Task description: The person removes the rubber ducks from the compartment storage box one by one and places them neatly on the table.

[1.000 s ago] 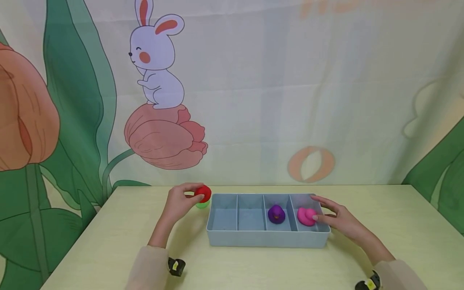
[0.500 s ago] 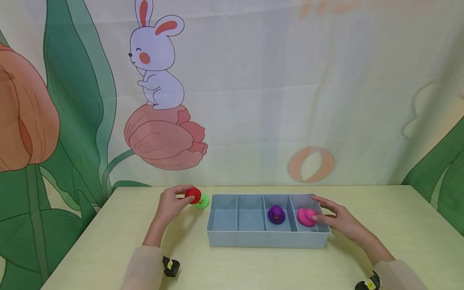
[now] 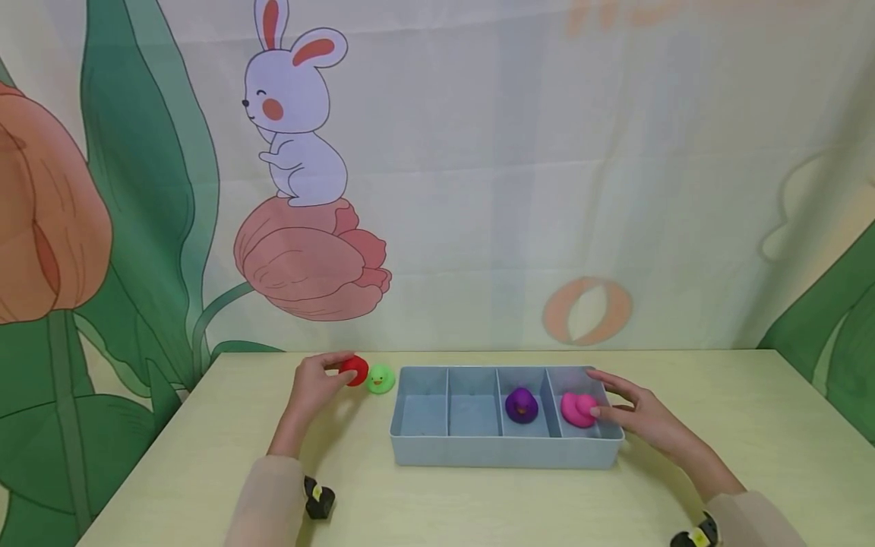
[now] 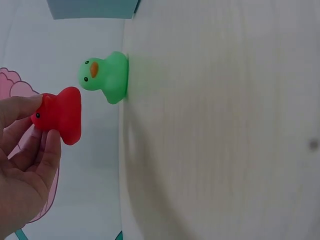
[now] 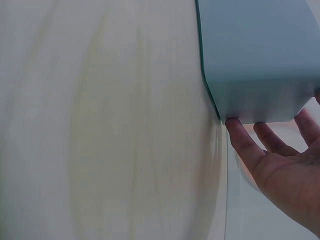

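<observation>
My left hand (image 3: 314, 386) pinches a red rubber duck (image 4: 62, 115) between thumb and fingers, raised over the table's far left part. Just right of it a green rubber duck (image 3: 380, 378) stands on the table, facing me. My right hand (image 3: 645, 410) grips the right end of a blue-grey divided box (image 3: 506, 451); in the right wrist view its fingertips touch the end wall. In the head view its thumb tip reaches over the rim beside a pink rubber duck (image 3: 578, 409) in the rightmost compartment. One compartment to the left sits a purple rubber duck (image 3: 522, 406).
The pale yellow wooden table (image 3: 506, 505) ends at the back against a printed curtain (image 3: 465, 182) with a rabbit and flowers. A black wrist camera (image 3: 318, 498) is strapped at the left sleeve, and another (image 3: 693, 533) at the right one.
My left hand has moved left with the red duck, away from the box, uncovering the green duck behind it. The right hand and the box have stayed in place.
</observation>
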A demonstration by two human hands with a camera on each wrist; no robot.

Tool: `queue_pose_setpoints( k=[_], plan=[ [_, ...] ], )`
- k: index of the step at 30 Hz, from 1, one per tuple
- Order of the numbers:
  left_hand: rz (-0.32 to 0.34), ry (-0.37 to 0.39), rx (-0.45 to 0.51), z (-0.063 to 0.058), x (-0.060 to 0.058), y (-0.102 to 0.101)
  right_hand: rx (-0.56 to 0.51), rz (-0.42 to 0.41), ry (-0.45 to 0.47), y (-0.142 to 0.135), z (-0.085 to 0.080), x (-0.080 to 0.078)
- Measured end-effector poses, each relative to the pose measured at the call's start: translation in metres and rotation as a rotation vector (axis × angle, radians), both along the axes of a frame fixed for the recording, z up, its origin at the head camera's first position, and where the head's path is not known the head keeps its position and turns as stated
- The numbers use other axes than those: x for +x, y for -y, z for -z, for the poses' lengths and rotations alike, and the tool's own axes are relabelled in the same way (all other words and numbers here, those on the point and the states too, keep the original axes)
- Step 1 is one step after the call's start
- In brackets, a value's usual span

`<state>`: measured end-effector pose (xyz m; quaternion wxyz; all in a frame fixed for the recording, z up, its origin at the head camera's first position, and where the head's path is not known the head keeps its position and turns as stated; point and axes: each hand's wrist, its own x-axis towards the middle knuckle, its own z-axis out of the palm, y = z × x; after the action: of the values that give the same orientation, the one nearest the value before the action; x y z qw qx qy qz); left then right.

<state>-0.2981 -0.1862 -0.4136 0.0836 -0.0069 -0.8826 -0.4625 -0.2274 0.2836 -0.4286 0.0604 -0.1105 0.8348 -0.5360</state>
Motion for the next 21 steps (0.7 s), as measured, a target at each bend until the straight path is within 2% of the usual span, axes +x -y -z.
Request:
queue_pose_setpoints(
  k=[8, 16, 21],
  plan=[
    [0.041, 0.024, -0.054, -0.007, -0.011, 0.005, 0.026, 0.006, 0.010, -0.001, -0.001, -0.001],
    [0.102, 0.008, -0.116, -0.026, -0.023, 0.008, 0.026, 0.004, 0.006, 0.001, 0.002, -0.002],
    [0.104, 0.036, -0.115, -0.022, -0.026, 0.008, 0.016, 0.003, -0.008, 0.003, 0.001, 0.001]
  ],
)
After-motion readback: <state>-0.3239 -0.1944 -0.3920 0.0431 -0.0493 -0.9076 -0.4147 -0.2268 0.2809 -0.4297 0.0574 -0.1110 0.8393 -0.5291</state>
